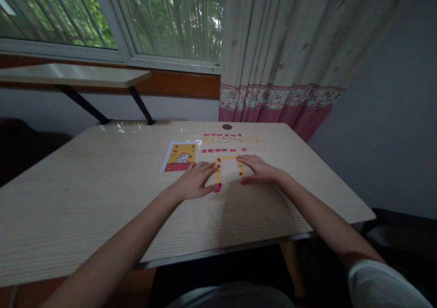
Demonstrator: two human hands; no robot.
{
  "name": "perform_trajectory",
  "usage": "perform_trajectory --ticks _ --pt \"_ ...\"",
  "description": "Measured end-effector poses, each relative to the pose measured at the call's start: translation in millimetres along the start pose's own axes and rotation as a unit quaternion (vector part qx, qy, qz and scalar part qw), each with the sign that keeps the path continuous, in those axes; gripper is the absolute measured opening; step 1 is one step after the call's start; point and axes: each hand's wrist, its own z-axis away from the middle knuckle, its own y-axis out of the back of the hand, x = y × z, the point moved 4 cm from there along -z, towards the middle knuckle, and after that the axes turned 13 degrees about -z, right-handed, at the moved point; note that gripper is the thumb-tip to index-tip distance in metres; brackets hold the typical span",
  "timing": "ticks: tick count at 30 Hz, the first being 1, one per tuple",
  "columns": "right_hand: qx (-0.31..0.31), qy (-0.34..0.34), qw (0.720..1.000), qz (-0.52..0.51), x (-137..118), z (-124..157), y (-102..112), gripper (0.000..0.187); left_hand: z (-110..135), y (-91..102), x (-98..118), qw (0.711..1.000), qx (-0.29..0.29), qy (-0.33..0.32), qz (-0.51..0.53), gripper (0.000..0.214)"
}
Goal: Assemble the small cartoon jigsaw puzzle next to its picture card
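Observation:
A half-built jigsaw frame point(228, 158) of yellow and red pieces lies on the pale wooden table point(102, 194). My left hand point(195, 180) rests flat beside the frame's left strip, fingers stretched out and touching it. My right hand point(260, 169) lies flat on the frame's right strip, fingers extended. Neither hand holds a piece. Behind the frame lie rows of loose puzzle pieces point(223, 150) and a longer joined strip point(232, 139).
A reference picture card point(180, 156) with a white animal on yellow and red lies left of the frame. A small brown round thing point(226, 126) sits near the far edge. Behind are a window, a floral curtain point(283, 48) and a wall shelf point(71, 74).

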Motion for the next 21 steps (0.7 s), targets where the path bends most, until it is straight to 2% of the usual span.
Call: perform_trajectory --ticks 13,21 --pt "0.019 0.026 0.999 -0.030 10 1 -2 0.079 1 -1.9 -2 1.000 0.010 0.001 0.012 0.058" --pt "0.078 0.076 0.993 -0.045 17 1 6 0.057 5 2.0 -3 0.999 0.023 -0.011 0.019 0.056"
